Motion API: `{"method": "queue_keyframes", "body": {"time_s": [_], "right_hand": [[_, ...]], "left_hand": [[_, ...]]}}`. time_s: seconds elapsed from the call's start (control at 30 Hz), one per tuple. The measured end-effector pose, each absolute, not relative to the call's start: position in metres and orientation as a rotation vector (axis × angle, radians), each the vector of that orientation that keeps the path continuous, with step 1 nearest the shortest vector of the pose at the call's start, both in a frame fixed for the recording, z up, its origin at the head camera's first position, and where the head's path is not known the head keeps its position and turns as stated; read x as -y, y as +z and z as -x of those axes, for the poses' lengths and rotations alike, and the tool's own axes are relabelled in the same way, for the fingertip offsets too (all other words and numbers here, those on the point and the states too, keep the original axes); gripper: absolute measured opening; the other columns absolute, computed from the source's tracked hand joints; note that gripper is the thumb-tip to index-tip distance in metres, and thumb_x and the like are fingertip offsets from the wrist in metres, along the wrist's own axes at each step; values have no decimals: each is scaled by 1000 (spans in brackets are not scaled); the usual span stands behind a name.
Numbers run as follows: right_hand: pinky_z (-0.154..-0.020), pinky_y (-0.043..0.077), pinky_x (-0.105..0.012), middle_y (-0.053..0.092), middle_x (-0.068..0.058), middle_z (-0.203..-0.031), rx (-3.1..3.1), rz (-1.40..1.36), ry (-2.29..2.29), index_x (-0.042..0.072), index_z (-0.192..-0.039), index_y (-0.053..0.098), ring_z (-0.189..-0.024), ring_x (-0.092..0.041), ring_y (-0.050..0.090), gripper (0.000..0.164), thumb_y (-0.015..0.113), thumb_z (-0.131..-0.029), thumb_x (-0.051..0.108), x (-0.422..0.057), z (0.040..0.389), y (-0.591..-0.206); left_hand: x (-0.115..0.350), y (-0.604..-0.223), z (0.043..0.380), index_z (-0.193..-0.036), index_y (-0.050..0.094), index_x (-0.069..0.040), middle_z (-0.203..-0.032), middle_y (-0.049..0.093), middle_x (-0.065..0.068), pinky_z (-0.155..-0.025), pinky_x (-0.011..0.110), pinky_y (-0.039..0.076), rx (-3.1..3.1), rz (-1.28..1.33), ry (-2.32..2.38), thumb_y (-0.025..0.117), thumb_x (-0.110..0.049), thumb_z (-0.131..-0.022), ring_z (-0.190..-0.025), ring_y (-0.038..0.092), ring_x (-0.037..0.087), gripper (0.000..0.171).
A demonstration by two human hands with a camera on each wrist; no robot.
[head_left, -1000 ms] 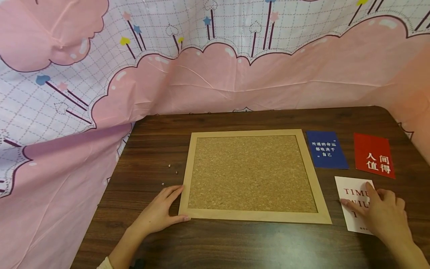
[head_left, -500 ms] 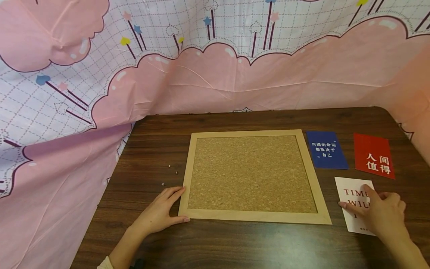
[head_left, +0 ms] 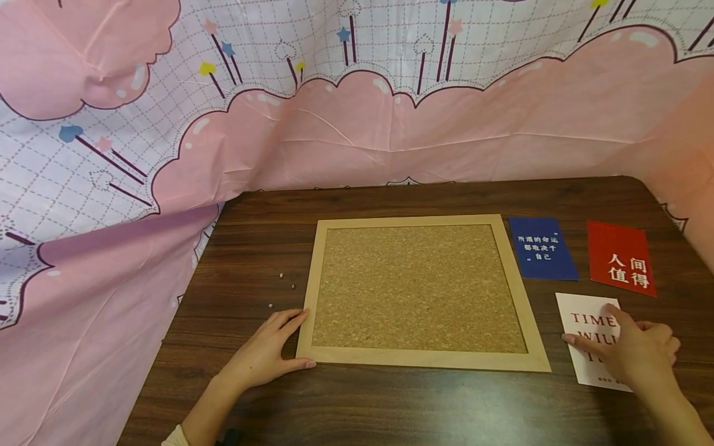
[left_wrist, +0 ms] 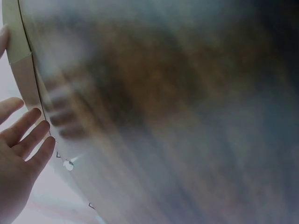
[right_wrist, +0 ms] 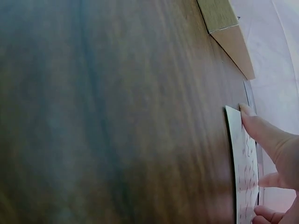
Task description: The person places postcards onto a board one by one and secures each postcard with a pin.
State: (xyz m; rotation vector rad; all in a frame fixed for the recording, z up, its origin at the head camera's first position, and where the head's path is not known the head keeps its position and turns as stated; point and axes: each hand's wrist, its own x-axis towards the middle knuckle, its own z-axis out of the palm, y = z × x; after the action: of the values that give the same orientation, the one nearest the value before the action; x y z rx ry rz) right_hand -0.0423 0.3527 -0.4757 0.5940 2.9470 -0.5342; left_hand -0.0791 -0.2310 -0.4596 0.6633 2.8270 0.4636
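Observation:
In the head view a framed cork board (head_left: 415, 288) lies flat on the dark wood table. My left hand (head_left: 268, 350) rests at its lower left corner, fingertips on the left side of the frame and thumb by the bottom edge. At the right, my right hand (head_left: 641, 347) lies over a white card (head_left: 582, 365) with red lettering. Its thumb is at the card's left edge and the index finger reaches near the upper right corner; the other fingers are bent. The palm hides part of the card. The right wrist view shows the thumb (right_wrist: 261, 128) against the card's edge.
A blue card (head_left: 541, 266) and a red card (head_left: 619, 248), both with white characters, lie right of the board. Several tiny pins or beads, one pin-like piece (head_left: 271, 305) among them, sit left of it. A pink patterned cloth (head_left: 390, 130) hangs behind the table.
My right hand has shifted slightly to the right, uncovering more of the white card's lettering. The left hand's fingertips have edged a little further onto the frame; the cards and board look unmoved.

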Motion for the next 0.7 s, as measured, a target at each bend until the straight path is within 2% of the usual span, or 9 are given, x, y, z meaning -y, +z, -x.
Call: {"method": "queue_keyframes", "body": {"time_s": [0.17, 0.4, 0.5, 0.7], "right_hand": [[-81, 20, -64, 26, -49, -103, -2952, -615, -558, -7, -138, 32, -100, -62, 21, 108, 74, -70, 66, -352, 42, -476], [-67, 32, -50, 17, -45, -111, -2936, -672, -709, -7, -145, 27, -103, -56, 22, 111, 80, -71, 57, -352, 41, -475], [-65, 36, -51, 17, -46, -116, -2952, -666, -724, -7, -146, 27, -104, -56, 24, 110, 81, -71, 54, -352, 41, -475], [-69, 41, -60, 24, -49, -121, -3037, -612, -673, -9, -142, 33, -109, -58, 26, 106, 85, -69, 48, -351, 42, -474]], "left_hand": [[231, -459, 78, -152, 33, -19, -148, 42, 4, -104, 50, 44, -2831, -667, 464, 69, -65, -76, -136, 43, 26, 95], [231, -459, 79, -152, 34, -19, -148, 42, 4, -104, 50, 44, -2836, -677, 466, 69, -65, -76, -136, 42, 26, 95], [231, -459, 79, -152, 33, -19, -148, 42, 4, -104, 50, 44, -2840, -681, 460, 69, -65, -77, -136, 42, 26, 95], [232, -460, 79, -151, 34, -18, -148, 43, 5, -104, 51, 44, -2845, -691, 471, 69, -64, -76, -135, 43, 27, 95]]}}
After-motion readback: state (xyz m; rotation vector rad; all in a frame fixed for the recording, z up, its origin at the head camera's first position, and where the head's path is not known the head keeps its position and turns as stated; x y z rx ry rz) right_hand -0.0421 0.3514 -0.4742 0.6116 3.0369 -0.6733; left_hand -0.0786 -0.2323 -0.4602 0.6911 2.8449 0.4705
